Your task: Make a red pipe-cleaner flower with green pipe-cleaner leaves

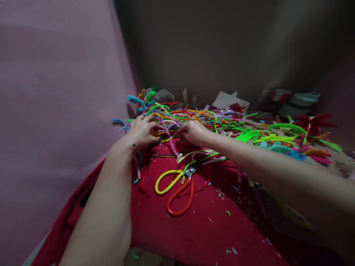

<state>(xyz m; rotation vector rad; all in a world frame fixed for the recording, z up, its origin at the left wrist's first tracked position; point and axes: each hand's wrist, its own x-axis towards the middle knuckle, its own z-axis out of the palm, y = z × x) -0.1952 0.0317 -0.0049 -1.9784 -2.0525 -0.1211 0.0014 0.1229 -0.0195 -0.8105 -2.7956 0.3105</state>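
A tangled heap of many-coloured pipe cleaners (191, 114) lies across the back of the red cloth. My left hand (142, 131) rests on the heap's left end, palm down, its fingers apart and their tips partly among the stems. Opposite it, my right hand (194, 133) has its fingers curled together at the front of the heap; what they pinch, if anything, is hidden. A purple pipe cleaner (168, 135) runs between the two hands. Closer to me lie scissors (190, 171) with one yellow and one red handle, their blades partly under loose stems.
The red cloth (166, 232) carries small coloured scraps. Behind the heap are white paper (230, 101), a clear plastic piece (164, 96) and a lidded container (298, 103). Finished-looking fuzzy shapes, including a dark red flower (313, 123), lie right. A pinkish wall (55, 92) borders the left.
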